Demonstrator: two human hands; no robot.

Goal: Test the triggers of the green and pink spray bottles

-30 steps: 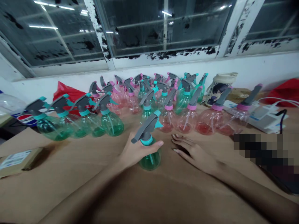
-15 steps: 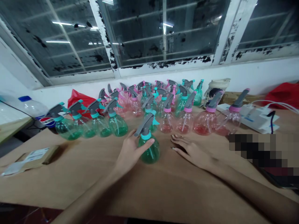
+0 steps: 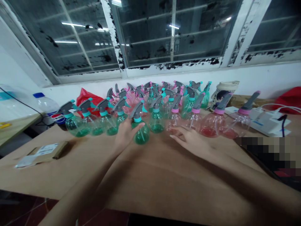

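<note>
My left hand (image 3: 125,133) is closed around the side of a green spray bottle (image 3: 142,135) with a turquoise collar and grey trigger head. This bottle stands at the front end of the green row. My right hand (image 3: 188,138) has its fingers apart and slightly bent. Its fingertips overlap the lower part of a pink spray bottle (image 3: 175,119); whether they touch it, I cannot tell. Between the two hands, another green spray bottle (image 3: 156,122) stands upright. Some of the bottles hold a little coloured liquid.
Several more spray bottles crowd the table (image 3: 150,182) toward the wall. At left lie a flat cardboard packet (image 3: 48,152) and a cola bottle (image 3: 58,119). To the right are a white power strip (image 3: 268,122) with cables and a pixelated dark area (image 3: 270,153).
My left hand has moved the green spray bottle away from me and left, toward the row. My right hand has shifted nearer the pink bottles. The camera view has turned slightly left.
</note>
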